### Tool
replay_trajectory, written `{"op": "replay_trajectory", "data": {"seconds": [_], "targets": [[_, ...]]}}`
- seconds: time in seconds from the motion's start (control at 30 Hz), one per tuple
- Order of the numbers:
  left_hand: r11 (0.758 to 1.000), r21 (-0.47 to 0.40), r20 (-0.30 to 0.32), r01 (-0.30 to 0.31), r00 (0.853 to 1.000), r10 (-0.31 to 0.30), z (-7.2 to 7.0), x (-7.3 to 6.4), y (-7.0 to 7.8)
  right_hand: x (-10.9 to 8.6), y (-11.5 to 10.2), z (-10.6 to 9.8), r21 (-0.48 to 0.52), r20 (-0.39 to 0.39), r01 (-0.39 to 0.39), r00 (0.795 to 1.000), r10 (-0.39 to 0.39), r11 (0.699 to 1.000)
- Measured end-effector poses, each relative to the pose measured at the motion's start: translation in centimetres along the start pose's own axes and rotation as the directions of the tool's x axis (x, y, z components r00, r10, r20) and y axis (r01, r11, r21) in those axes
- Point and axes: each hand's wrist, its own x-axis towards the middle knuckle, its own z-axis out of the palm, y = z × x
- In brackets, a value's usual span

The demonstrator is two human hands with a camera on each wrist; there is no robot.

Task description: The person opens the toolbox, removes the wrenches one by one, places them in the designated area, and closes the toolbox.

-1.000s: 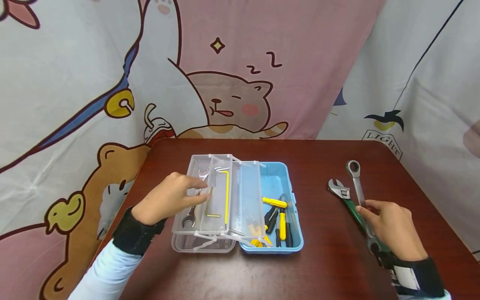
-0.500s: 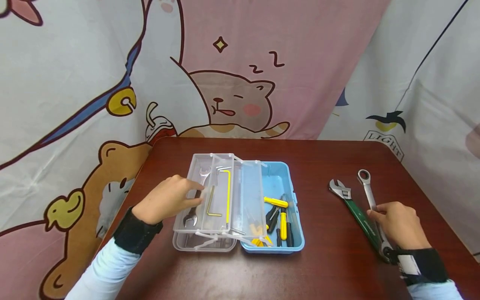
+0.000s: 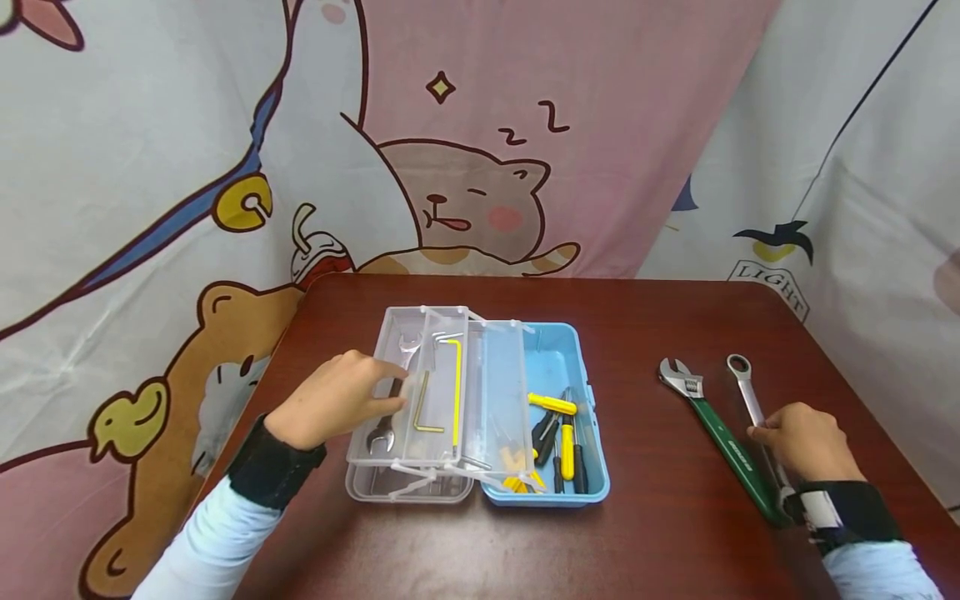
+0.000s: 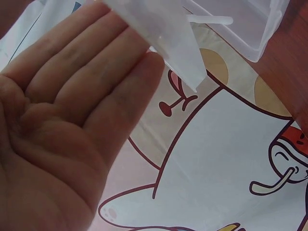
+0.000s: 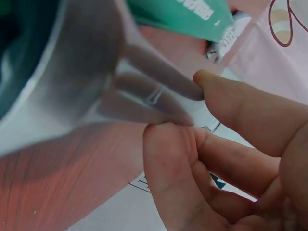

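Observation:
My right hand (image 3: 810, 442) pinches a ratcheting ring spanner (image 3: 750, 402) between thumb and fingers at the table's right side. Its large ring end looms close up in the right wrist view, beyond the fingertips. Just left of it lies an adjustable wrench (image 3: 729, 446) with a green handle. My left hand (image 3: 337, 398) is at the left edge of a clear tray (image 3: 498, 367), fingers extended. In the left wrist view its palm (image 4: 53, 163) shows, with fingertips behind the translucent plastic. That tray carries an open-end spanner (image 3: 381, 435) and several hex keys, one yellow (image 3: 457, 392).
A blue toolbox (image 3: 551, 337) stands open mid-table, with several yellow-and-black screwdrivers (image 3: 566, 450) inside. Clear lid plastic (image 3: 408, 493) folds out to its left, under the tray. A printed cloth (image 3: 600, 125) hangs behind the brown table (image 3: 630, 542).
The right hand has moved right and towards the table's front with the ring spanner, away from the adjustable wrench that it overlapped. The left hand has barely moved at the tray.

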Motion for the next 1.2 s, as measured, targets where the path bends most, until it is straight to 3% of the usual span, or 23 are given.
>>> {"op": "replay_trajectory", "data": {"seconds": [0.47,0.97,1.2], "targets": [[1.0,0.002,-0.002,0.009,1.0,-0.009,-0.2,0.0,0.0,1.0,1.1,0.2,-0.037,0.035,0.0,0.999,0.001,0.999],[1.0,0.0,0.015,0.017,1.0,-0.017,-0.2,0.2,0.0,1.8,1.7,-0.2,-0.077,0.125,-0.026,0.991,0.036,0.997],[1.0,0.004,0.007,0.013,1.0,-0.013,-0.2,0.2,-0.1,1.8,1.6,-0.1,-0.074,0.101,0.004,0.995,0.004,0.997]]}}
